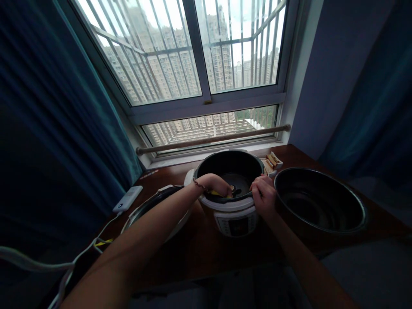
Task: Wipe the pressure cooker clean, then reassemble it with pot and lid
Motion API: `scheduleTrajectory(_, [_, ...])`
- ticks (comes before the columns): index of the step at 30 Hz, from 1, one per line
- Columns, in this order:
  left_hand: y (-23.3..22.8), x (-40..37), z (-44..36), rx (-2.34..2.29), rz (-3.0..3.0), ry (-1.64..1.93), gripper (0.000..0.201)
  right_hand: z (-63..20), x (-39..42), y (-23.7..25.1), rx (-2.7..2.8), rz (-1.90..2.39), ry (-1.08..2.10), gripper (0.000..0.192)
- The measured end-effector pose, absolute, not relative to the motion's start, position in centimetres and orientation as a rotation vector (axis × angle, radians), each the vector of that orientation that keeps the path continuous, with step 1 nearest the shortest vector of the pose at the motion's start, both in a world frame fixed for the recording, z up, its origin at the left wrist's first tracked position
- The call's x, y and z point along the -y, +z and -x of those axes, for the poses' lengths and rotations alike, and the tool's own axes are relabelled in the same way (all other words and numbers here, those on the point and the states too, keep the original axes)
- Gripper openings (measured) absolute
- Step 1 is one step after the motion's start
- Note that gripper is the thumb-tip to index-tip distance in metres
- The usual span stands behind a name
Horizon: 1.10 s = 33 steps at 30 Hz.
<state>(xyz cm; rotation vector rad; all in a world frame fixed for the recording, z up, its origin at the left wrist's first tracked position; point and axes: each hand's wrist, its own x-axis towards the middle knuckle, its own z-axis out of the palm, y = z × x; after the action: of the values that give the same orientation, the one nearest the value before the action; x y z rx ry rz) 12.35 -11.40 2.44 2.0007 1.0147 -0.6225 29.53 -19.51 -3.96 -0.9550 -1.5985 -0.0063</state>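
Observation:
A white electric pressure cooker (236, 207) stands open on the table, its dark inside showing a round metal piece (232, 188) at the bottom. My left hand (219, 185) reaches down inside its front wall, fingers bent around what looks like a yellow cloth (216, 194); the fingertips are partly hidden. At the cooker's right rim, my right hand (264, 193) is closed over the edge. Beside it on the right is the black inner pot (322, 201). To the left, partly behind my forearm, lies the round lid (154, 199).
A white power strip (128, 198) with a pale cable (80, 253) lies at the table's left edge. Behind the right hand sits a small holder with brown pieces (272, 161). A window rail (212, 139) and blue curtain (106, 128) border the brown table (199, 253).

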Motion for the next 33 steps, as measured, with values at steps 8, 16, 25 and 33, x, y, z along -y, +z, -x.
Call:
scheduleTrajectory(8, [5.8,10.7,-7.5,-1.064,-1.960,-0.462,0.036,-29.6,19.5,-3.7,1.628,0.982,-0.031,0.022])
scheduleTrajectory(16, [4.0,12.7,-7.1,-1.451,-2.263,0.184,0.038,-30.1,19.2,-1.3,1.708,1.266,0.087,0.034])
scheduleTrajectory(25, [4.0,12.8,-6.4,-1.260,-2.260,0.053,0.043,-24.0,14.1,5.4,2.560,1.392,0.457,0.045])
scheduleTrajectory(33, [3.3,13.0,-6.6,-1.550,-2.349,0.493,0.036,-21.5,9.8,3.8,2.534,1.742,0.240,0.021])
